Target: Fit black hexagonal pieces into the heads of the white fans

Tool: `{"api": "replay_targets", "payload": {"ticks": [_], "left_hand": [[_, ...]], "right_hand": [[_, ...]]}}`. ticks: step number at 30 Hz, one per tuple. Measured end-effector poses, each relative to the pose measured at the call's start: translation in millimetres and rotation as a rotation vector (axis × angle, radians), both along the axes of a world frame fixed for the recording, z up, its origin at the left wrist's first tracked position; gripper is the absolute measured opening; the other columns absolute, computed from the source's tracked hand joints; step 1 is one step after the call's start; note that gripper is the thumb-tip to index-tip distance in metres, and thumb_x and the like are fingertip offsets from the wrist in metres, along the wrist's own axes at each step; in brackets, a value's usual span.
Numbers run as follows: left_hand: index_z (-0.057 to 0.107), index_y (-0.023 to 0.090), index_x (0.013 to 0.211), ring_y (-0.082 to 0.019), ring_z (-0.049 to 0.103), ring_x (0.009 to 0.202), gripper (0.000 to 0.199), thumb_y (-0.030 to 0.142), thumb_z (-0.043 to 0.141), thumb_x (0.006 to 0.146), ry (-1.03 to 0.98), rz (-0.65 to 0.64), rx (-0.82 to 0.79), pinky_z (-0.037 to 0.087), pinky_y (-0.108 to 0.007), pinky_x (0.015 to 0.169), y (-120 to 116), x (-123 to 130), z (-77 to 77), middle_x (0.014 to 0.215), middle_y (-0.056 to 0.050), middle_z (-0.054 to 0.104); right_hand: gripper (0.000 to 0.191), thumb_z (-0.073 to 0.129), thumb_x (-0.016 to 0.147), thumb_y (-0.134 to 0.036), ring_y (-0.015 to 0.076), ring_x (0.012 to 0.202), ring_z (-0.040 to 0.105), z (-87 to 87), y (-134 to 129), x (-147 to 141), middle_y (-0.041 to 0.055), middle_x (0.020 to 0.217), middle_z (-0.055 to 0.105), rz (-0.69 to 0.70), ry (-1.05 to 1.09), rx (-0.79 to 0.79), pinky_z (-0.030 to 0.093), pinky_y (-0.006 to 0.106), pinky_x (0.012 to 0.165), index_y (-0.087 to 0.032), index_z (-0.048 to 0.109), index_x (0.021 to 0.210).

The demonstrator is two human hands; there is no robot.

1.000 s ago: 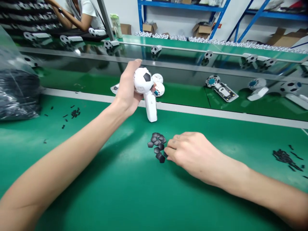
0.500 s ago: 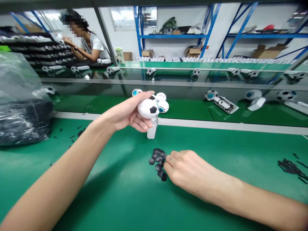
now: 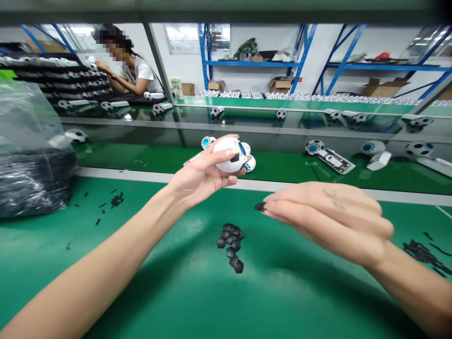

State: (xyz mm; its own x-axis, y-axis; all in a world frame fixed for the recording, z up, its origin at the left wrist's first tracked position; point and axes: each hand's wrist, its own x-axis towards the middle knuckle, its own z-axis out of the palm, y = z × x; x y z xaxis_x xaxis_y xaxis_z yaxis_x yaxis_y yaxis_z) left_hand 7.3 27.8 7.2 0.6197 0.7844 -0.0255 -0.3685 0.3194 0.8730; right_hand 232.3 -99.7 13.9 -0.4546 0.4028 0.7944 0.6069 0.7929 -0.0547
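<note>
A: Left hand (image 3: 208, 176)?
B: One, fingers curled around one soccer-patterned ball (image 3: 225, 166), its blue opening facing away to the right. Seen against the belt (image 3: 162, 157), just past the pale strip (image 3: 151, 176) edging the worktop (image 3: 176, 301).
A: Right hand (image 3: 328, 216)?
B: One, thumb and fingertips pinching one small black piece (image 3: 260, 206), raised near the strip.
A: Room between hands?
B: A gap, piece and ball apart; green surface below.
A: Loose stock?
B: Black pentagons (image 3: 230, 238), one cluster, between the forearms, well in from the worktop's far edge. Black slivers (image 3: 423, 252), one heap, far right, beyond the right wrist.
</note>
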Motion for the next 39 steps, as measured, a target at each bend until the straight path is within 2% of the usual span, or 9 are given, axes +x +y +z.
{"api": "replay_targets", "payload": {"ticks": [4,8,13,17,21,25,28,32,39], "left_hand": [[0.062,0.029,0.127,-0.018,0.076,0.089,0.057,0.022,0.090,0.078,0.015,-0.031,0.156,0.058,-0.024,0.071,-9.8,5.7,-4.5,0.103,-0.001,0.075],[0.065,0.025,0.118,-0.021,0.074,0.097,0.033,0.044,0.078,0.094,0.022,0.000,0.299,0.064,-0.031,0.079,-17.5,11.4,-7.6,0.110,-0.003,0.071],[0.070,0.022,0.114,-0.017,0.065,0.088,0.033,0.052,0.063,0.105,0.080,0.105,0.467,0.059,-0.024,0.071,-24.1,17.3,-16.7,0.113,-0.005,0.069],[0.075,0.025,0.118,-0.017,0.063,0.092,0.033,0.053,0.059,0.109,0.200,0.139,0.634,0.054,-0.025,0.075,-29.1,16.5,-23.2,0.117,-0.004,0.070],[0.074,0.029,0.123,-0.022,0.066,0.114,0.030,0.049,0.055,0.112,0.247,0.185,0.789,0.054,-0.031,0.097,-35.8,16.6,-24.7,0.129,-0.003,0.071],[0.071,0.031,0.127,-0.024,0.062,0.133,0.028,0.044,0.050,0.115,0.251,0.248,0.926,0.047,-0.038,0.118,-41.4,17.8,-24.4,0.138,-0.001,0.070],[0.070,0.030,0.127,-0.022,0.064,0.130,0.028,0.044,0.048,0.115,0.292,0.301,1.014,0.050,-0.036,0.114,-43.5,18.2,-25.0,0.135,-0.002,0.070],[0.069,0.028,0.123,-0.018,0.069,0.111,0.023,0.044,0.069,0.106,0.342,0.357,1.070,0.057,-0.029,0.094,-43.3,20.4,-27.8,0.126,-0.002,0.072],[0.069,0.025,0.108,-0.011,0.063,0.074,0.029,0.043,0.087,0.092,0.281,0.430,1.062,0.051,-0.022,0.065,-40.4,22.1,-32.4,0.094,0.003,0.070]], "right_hand": [[0.027,0.076,0.095,-0.009,0.0225,0.096,0.085,5.1,-9.4,5.1,0.0002,0.105,0.087,0.011,-0.136,0.016,0.069,0.033,0.094,-0.033,0.084,0.104],[0.020,0.077,0.097,-0.010,0.0198,0.085,0.083,3.3,-2.2,-2.1,0.0003,0.093,0.087,-0.082,-0.047,0.064,0.067,0.029,0.082,-0.029,0.082,0.099],[0.012,0.083,0.093,-0.016,0.0165,0.070,0.076,-2.4,14.4,-15.4,-0.0003,0.082,0.083,-0.159,0.394,-0.336,0.061,0.026,0.067,-0.023,0.079,0.084],[0.011,0.085,0.091,-0.022,0.0150,0.067,0.072,-5.6,18.9,-17.6,-0.0013,0.078,0.081,-0.142,0.552,-0.569,0.059,0.025,0.066,-0.022,0.081,0.082],[0.020,0.090,0.088,-0.032,0.0130,0.063,0.068,-7.7,19.0,-19.7,-0.0013,0.072,0.077,-0.094,0.676,-0.757,0.054,0.022,0.059,-0.019,0.080,0.078],[0.027,0.096,0.083,-0.036,0.0128,0.062,0.068,-7.9,18.3,-25.5,-0.0010,0.070,0.075,0.001,0.830,-0.820,0.055,0.021,0.059,-0.018,0.078,0.078],[0.027,0.098,0.081,-0.034,0.0124,0.061,0.069,-9.5,18.0,-28.5,-0.0014,0.068,0.074,0.046,0.884,-0.814,0.056,0.021,0.059,-0.017,0.077,0.077],[0.019,0.094,0.085,-0.027,0.0136,0.066,0.072,-13.5,16.8,-28.4,-0.0006,0.073,0.077,0.046,0.865,-0.810,0.059,0.021,0.064,-0.018,0.078,0.079],[0.008,0.079,0.096,-0.021,0.0155,0.080,0.079,-6.9,10.8,-26.6,0.0001,0.087,0.084,0.079,0.754,-0.854,0.064,0.021,0.074,-0.020,0.084,0.090]]}}
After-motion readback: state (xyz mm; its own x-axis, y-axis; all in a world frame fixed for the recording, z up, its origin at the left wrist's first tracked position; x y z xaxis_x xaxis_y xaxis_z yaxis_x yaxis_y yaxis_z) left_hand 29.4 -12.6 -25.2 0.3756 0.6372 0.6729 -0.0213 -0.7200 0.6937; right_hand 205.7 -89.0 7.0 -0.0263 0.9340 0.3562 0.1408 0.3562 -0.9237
